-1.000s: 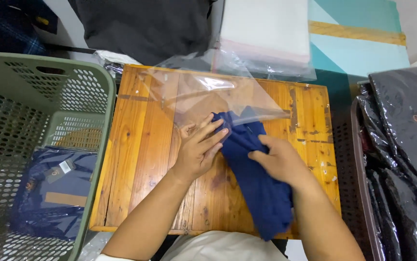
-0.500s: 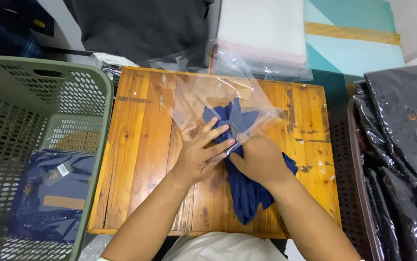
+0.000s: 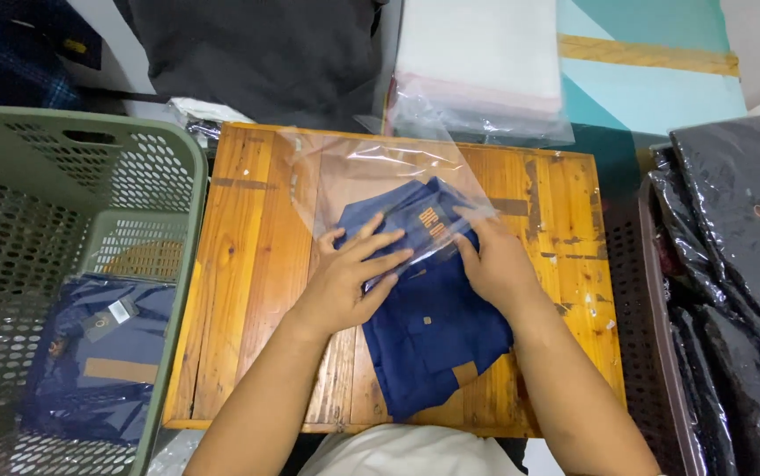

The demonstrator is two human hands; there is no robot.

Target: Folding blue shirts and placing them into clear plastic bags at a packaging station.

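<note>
A person's left hand (image 3: pixel 353 269) lies flat, fingers spread, on a folded navy garment (image 3: pixel 433 335) at the centre of the wooden surface (image 3: pixel 248 291), while the right hand (image 3: pixel 494 260) curls over its edge at 2 o'clock, partly inside a clear plastic bag (image 3: pixel 371 176). The garment's top sits in the bag mouth; its lower half trails toward 6 o'clock. The thin film could bunch or tear if the fabric snags. A green basket (image 3: pixel 177 176) stands at 9 o'clock.
</note>
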